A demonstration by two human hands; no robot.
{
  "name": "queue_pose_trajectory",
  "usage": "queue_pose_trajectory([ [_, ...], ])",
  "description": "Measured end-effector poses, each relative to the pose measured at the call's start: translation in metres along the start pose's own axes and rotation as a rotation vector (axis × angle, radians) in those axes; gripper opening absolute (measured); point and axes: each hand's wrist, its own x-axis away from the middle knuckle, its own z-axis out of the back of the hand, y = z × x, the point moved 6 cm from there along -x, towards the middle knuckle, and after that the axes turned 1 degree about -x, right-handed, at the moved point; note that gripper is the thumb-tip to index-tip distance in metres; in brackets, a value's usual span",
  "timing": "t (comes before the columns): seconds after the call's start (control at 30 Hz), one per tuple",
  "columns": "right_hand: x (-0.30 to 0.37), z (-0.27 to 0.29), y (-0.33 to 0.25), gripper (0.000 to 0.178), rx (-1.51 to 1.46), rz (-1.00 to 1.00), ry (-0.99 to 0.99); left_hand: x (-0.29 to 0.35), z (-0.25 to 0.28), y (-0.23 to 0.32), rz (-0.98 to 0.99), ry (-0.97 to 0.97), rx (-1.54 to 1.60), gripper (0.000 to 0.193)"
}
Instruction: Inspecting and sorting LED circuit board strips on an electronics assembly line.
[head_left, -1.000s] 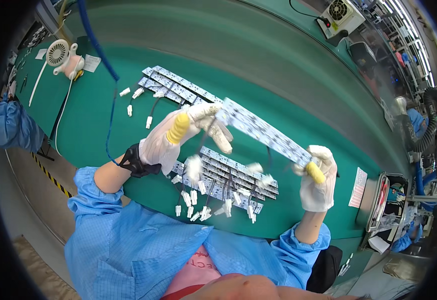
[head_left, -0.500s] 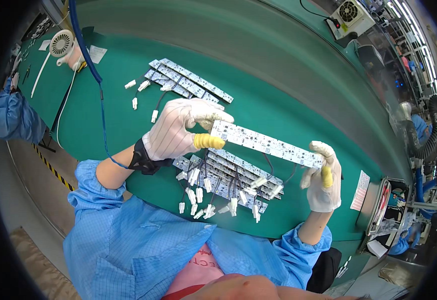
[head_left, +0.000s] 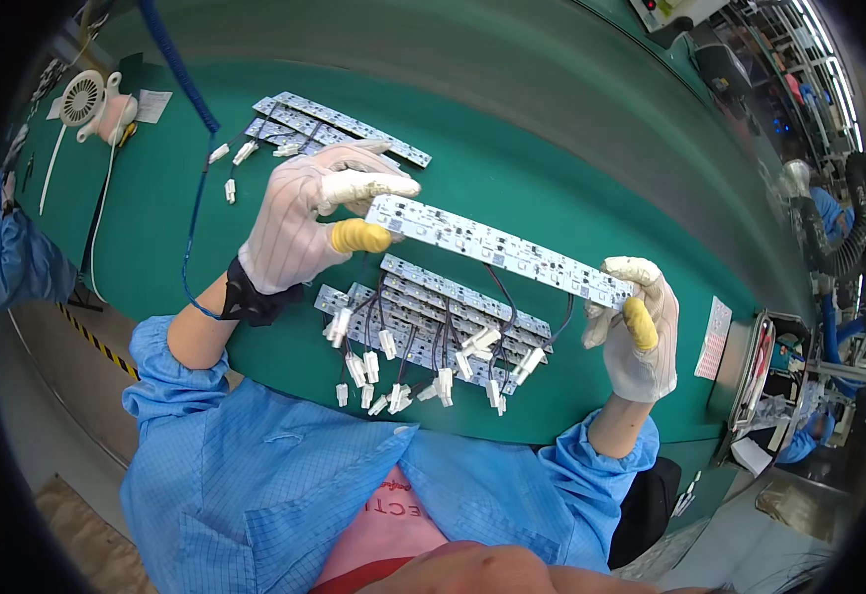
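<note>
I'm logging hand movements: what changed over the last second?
The left hand brought its yellow-covered thumb to the left end of the raised board, which now slants less steeply. The right hand still grips the other end; the boards on the green table stayed put.

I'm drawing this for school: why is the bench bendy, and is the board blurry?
Head view: the fisheye lens curves the bench, and the corners go black; head view: the board looks fairly sharp; head view: lights shine white at upper right.
</note>
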Motion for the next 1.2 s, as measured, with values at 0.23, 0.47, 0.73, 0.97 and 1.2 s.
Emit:
queue_pose_trajectory([
  [0.23,0.005,-0.003,-0.008,0.046,0.143,0.009,0.045,-0.004,0.000,0.000,-0.056,0.023,0.006,0.051],
  [0.47,0.006,-0.009,-0.011,0.042,-0.163,-0.019,-0.205,-0.007,-0.002,-0.003,0.128,-0.007,-0.012,0.032],
  [0.73,0.003,-0.007,-0.008,0.055,-0.079,-0.055,-0.104,-0.005,-0.003,-0.011,0.145,-0.020,-0.004,0.038],
  [0.97,0.001,0.000,-0.003,0.045,-0.078,-0.072,-0.077,0.002,0.001,-0.006,0.101,0.058,0.151,0.033],
  [1.2,-0.005,-0.001,0.004,0.035,0.021,-0.050,-0.032,0.003,0.002,0.002,0.008,0.083,0.139,0.043],
])
